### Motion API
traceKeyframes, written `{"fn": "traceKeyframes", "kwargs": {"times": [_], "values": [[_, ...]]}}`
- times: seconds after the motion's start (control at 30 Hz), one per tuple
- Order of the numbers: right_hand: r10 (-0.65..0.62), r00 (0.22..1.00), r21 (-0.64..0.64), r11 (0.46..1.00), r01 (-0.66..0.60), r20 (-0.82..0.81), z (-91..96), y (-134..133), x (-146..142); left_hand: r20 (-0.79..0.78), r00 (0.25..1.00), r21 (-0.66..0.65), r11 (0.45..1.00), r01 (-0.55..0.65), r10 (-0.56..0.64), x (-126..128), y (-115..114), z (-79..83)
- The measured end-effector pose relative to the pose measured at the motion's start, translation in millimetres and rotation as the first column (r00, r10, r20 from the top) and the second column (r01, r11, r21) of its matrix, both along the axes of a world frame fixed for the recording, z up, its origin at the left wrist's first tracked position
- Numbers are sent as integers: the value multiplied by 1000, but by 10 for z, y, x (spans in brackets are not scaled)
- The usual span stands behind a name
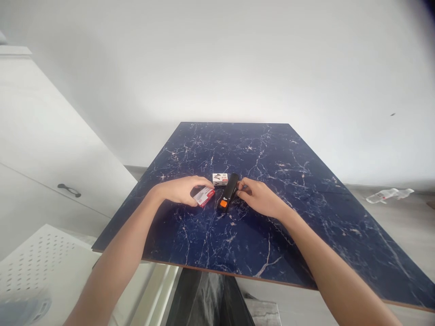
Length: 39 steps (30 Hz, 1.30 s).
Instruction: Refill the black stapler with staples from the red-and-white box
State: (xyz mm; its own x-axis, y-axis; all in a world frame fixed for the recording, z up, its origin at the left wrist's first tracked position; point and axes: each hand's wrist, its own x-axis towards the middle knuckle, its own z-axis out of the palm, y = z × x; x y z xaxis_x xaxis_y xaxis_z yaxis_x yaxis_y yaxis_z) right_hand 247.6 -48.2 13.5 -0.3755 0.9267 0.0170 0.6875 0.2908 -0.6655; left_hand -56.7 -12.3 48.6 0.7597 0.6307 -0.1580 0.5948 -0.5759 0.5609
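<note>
My left hand grips a small red-and-white box between thumb and fingers, tilted at the table's middle. Just right of it lies a long black stapler with an orange patch at its near end, pointing away from me at a slight slant. The curled fingers of my right hand pinch at the stapler's right side; the fingertips are partly hidden. A second small box, white with a dark picture and a little red, stands behind, close to the stapler's left side.
The table has a dark blue marbled top with white veins and meets a pale wall. To the left is a white cabinet with a dark handle. Clear plastic packaging lies beyond the right edge. My dark-clothed legs show below the front edge.
</note>
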Motion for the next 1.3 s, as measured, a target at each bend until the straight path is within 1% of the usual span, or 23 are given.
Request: {"fn": "traceKeyframes", "kwargs": {"times": [0.13, 0.23, 0.3, 0.4, 0.5, 0.6, 0.73, 0.83, 0.87, 0.93, 1.0, 1.1, 1.17, 1.23, 1.3], "values": [[-2, 1000, -16, 1000, 2, 0, 12, -5, 0, -59, 998, 2, 1000, -9, 9, 30, 18, -73], [-4, 1000, -19, 1000, 4, -4, 17, -4, 0, -70, 997, 13, 999, -36, 36, 78, 5, -87], [-3, 1000, -34, 999, 3, -10, 23, -5, -4, -37, 998, 18, 998, -54, 55, 153, -28, -93], [-7, 999, -68, 998, 5, -33, 40, -14, -16, 55, 994, 19, 995, -94, 93, 301, -91, -133], [1, 996, -97, 995, -10, -92, 56, -30, -32, 132, 984, 17, 992, -125, 121, 421, -132, -207], [27, 987, -135, 990, -48, -157, 55, -44, -41, 169, 977, 29, 990, -140, 133, 477, -146, -287], [41, 981, -156, 985, -71, -189, 41, -49, -36, 187, 975, 78, 987, -138, 121, 494, -168, -337], [44, 981, -151, 986, -73, -190, 48, -47, -33, 181, 977, 117, 984, -131, 108, 478, -168, -310], [47, 981, -151, 986, -76, -187, 53, -46, -35, 195, 974, 148, 978, -147, 117, 466, -152, -300], [52, 983, -148, 986, -79, -176, 62, -43, -42, 227, 961, 240, 948, -211, 157, 434, -94, -304], [49, 986, -139, 988, -71, -157, 65, -42, -51, 223, 956, 332, 908, -257, 189, 399, -13, -346], [35, 990, -123, 991, -52, -138, 56, -44, -60, 141, 976, 406, 889, -211, 168, 356, 86, -441], [42, 989, -119, 991, -59, -145, 48, -44, -62, 112, 978, 445, 871, -206, 174, 344, 110, -489], [52, 987, -118, 991, -70, -153, 45, -43, -62, 113, 972, 456, 858, -235, 205, 348, 103, -523], [50, 987, -126, 990, -70, -152, 45, -39, -62, 126, 972, 412, 881, -234, 199, 363, 84, -553]]}}
